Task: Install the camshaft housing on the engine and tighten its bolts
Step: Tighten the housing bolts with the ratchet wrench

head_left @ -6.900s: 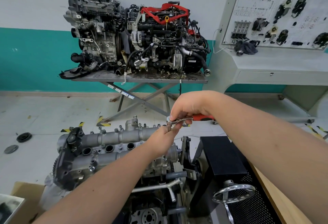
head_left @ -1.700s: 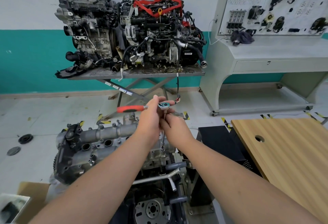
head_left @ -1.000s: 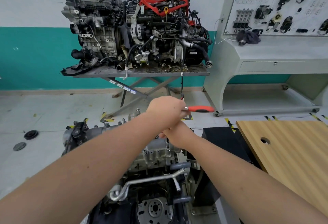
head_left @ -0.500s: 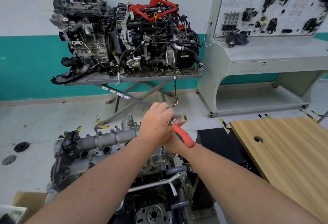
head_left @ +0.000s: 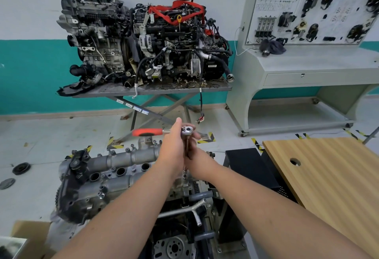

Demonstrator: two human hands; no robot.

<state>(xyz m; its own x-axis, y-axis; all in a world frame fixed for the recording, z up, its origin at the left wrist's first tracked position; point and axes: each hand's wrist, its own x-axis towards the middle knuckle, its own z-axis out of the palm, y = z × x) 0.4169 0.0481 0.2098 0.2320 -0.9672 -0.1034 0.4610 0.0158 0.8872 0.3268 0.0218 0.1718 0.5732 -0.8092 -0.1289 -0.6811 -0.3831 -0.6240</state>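
Tightening a bolt [head_left: 184, 176] at the camshaft housing's [head_left: 114, 168] right end: both hands, left [head_left: 173, 148] and right [head_left: 195, 157], grip the upright ratchet [head_left: 185, 133], handle pointing left.

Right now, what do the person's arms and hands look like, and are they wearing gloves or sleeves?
Both forearms come in from the bottom edge and are bare: no sleeve shows anywhere along them. The left hand and the right hand are bare too, with no gloves. No watch, strap, ring or other marking shows on either wrist or hand from this view. Anything worn above the forearms lies outside the picture.
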